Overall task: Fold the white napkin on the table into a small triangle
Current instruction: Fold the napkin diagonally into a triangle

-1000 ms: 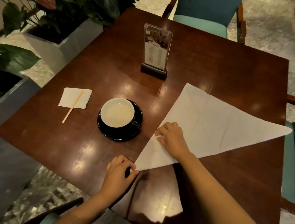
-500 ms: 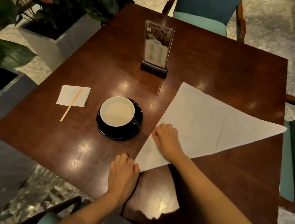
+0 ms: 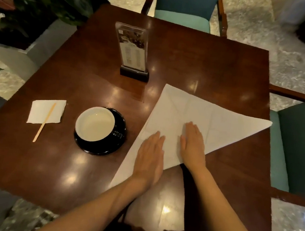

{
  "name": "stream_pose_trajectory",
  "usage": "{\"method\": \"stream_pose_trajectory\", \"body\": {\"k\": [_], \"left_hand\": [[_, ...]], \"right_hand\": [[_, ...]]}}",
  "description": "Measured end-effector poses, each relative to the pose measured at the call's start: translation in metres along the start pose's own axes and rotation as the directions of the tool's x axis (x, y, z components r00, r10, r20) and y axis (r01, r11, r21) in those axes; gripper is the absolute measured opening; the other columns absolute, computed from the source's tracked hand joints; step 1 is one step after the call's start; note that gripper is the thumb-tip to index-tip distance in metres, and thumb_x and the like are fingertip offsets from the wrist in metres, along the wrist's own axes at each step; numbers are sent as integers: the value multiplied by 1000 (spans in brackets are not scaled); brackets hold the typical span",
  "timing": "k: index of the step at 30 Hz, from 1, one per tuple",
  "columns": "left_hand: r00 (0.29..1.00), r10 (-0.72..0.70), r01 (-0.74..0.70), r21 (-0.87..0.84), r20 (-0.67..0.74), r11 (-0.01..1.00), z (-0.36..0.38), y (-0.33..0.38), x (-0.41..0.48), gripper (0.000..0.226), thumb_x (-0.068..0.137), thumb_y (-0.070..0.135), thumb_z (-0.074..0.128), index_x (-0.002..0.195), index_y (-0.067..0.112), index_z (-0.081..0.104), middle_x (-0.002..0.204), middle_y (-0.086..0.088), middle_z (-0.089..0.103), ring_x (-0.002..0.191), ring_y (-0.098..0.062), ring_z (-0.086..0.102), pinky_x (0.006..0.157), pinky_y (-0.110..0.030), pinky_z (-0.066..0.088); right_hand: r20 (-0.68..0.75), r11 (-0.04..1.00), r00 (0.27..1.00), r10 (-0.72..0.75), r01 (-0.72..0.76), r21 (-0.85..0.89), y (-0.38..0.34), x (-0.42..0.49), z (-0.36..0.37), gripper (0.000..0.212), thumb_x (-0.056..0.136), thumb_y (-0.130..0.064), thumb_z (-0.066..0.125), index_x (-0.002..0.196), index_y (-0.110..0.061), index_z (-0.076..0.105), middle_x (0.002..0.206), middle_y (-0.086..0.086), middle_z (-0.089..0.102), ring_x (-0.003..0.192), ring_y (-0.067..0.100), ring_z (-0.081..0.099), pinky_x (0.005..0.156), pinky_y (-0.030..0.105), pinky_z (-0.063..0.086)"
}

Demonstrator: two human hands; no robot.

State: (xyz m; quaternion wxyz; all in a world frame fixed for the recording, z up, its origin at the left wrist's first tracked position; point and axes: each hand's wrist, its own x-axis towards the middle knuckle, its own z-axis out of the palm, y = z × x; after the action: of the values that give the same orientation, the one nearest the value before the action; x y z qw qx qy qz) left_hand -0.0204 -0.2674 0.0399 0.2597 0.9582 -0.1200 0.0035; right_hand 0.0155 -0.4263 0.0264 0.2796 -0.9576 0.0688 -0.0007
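The white napkin [image 3: 189,111] lies flat on the dark wooden table [image 3: 217,65] as a large triangle, with one tip toward the right edge and one toward the near edge. My left hand [image 3: 150,155] rests palm down on its near-left part, fingers straight and together. My right hand [image 3: 193,144] lies flat beside it on the napkin's middle, near the long folded edge. Neither hand grips anything. Faint creases cross the napkin.
A white cup on a black saucer [image 3: 99,127] stands just left of the napkin. A small paper napkin with a wooden stirrer [image 3: 46,111] lies farther left. An upright menu stand [image 3: 134,51] is behind. Teal chairs [image 3: 296,146] stand at the far and right sides; plants at left.
My left hand let go of the near tip and moved onto the napkin. My right hand slid to the right and both now lie flat with the palms down.
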Motion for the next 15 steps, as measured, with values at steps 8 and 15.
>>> {"method": "stream_pose_trajectory", "body": {"k": [8, 15], "left_hand": [[988, 31, -78, 322, 148, 943, 32, -28, 78, 60, 92, 49, 26, 145, 20, 29, 153, -4, 26, 142, -22, 20, 112, -53, 1], [993, 10, -51, 339, 119, 939, 31, -36, 76, 68, 92, 57, 22, 148, 19, 15, 157, -2, 10, 144, -14, -1, 115, -44, -4]], "right_hand": [[130, 912, 987, -97, 141, -386, 28, 1, 3, 61, 94, -54, 17, 147, -24, 23, 155, 0, 18, 144, 26, 11, 115, 47, 6], [7, 880, 988, 153, -133, -455, 113, 38, -62, 69, 91, -58, 4, 150, -20, 8, 158, 5, 4, 145, 28, 0, 116, 45, 3]]}}
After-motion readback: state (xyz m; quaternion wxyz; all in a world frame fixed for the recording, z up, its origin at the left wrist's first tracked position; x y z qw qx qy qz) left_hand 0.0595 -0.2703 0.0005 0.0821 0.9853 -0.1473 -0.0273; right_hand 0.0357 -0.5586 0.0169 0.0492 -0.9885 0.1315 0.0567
